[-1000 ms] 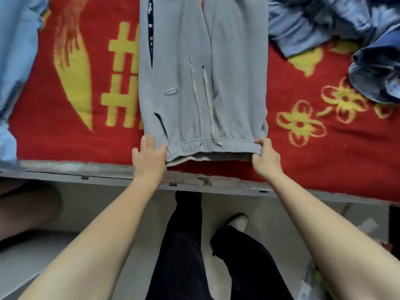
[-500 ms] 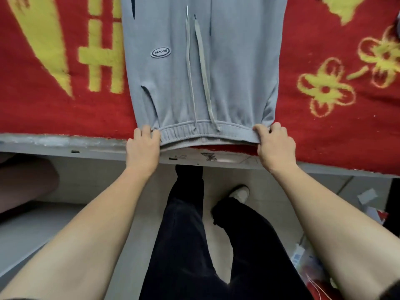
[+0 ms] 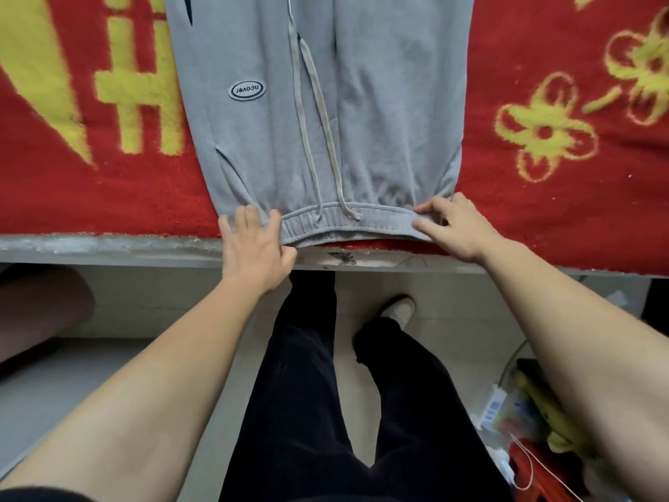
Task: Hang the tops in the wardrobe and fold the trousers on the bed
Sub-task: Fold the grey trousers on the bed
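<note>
Grey sweatpants [image 3: 362, 103] lie flat on the bed's red blanket [image 3: 543, 211], with the waistband at the near edge and the drawstrings lying up the front. My left hand [image 3: 253, 248] holds the waistband's left end, fingers on top and thumb at its lower edge. My right hand [image 3: 456, 230] rests on the waistband's right end, its fingers stretched out over the fabric. The legs of the sweatpants run out of view at the top.
The bed's grey frame edge [image 3: 108, 248] runs across below the blanket. My own legs in black trousers [image 3: 307, 393] stand on the pale floor. A power strip and bags [image 3: 506, 422] clutter the floor at the lower right. A brown roll [image 3: 43, 309] lies at the left.
The sweatpants came toward the bed's near edge, pulled by both hands at the waistband. My right hand's fingers have since straightened out over the fabric. The left hand keeps its hold.
</note>
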Motion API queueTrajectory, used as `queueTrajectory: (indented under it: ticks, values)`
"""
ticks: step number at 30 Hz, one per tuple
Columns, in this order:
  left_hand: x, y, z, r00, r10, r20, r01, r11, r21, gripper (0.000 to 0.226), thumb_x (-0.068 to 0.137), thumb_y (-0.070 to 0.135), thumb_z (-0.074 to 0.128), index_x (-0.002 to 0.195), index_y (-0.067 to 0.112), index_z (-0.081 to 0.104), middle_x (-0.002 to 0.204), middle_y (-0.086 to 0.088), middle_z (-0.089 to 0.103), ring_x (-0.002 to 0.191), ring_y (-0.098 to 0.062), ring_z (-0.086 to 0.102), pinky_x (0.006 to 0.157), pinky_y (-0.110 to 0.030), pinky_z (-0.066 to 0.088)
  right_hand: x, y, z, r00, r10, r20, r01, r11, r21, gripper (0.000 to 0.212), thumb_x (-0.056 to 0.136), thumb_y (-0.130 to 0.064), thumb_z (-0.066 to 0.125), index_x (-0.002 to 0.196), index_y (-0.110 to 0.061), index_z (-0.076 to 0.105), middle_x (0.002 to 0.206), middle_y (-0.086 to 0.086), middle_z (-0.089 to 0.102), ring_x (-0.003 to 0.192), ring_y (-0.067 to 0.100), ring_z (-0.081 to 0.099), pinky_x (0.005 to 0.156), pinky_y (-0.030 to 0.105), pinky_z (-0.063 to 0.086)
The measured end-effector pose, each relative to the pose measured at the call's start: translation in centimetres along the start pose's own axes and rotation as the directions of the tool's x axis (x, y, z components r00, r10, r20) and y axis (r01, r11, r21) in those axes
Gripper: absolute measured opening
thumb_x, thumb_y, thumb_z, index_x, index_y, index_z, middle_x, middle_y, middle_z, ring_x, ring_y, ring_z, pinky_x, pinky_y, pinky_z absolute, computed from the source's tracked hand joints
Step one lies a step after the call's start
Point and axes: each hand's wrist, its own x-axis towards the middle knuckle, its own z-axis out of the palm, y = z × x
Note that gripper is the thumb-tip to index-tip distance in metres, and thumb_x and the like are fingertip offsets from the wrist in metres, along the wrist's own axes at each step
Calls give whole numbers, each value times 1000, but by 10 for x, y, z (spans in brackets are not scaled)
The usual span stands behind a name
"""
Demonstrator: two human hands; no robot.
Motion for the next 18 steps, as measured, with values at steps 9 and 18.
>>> queueTrajectory:
  ticks: [9, 18]
  values:
    - [48, 64, -30, 875, 364, -320, -407, 910, -77, 23, 82, 32, 58, 94, 13, 62, 99, -15, 56, 93, -33, 54, 80, -44, 32, 70, 0, -93, 883, 271, -383, -147, 935, 324, 30, 93, -35, 54, 115, -16, 64, 109, 5, 63, 105, 22, 59, 92, 33, 45]
    - [64, 162, -54, 887, 461, -21, -448, 850, -277, 69, 80, 79, 49, 99, 15, 64, 101, -5, 59, 96, -26, 54, 69, -36, 38, 109, -27, -99, 903, 333, -273, -73, 743, 666, 36, 95, -41, 61, 120, -15, 63, 124, 0, 66, 113, 17, 64, 98, 41, 53]
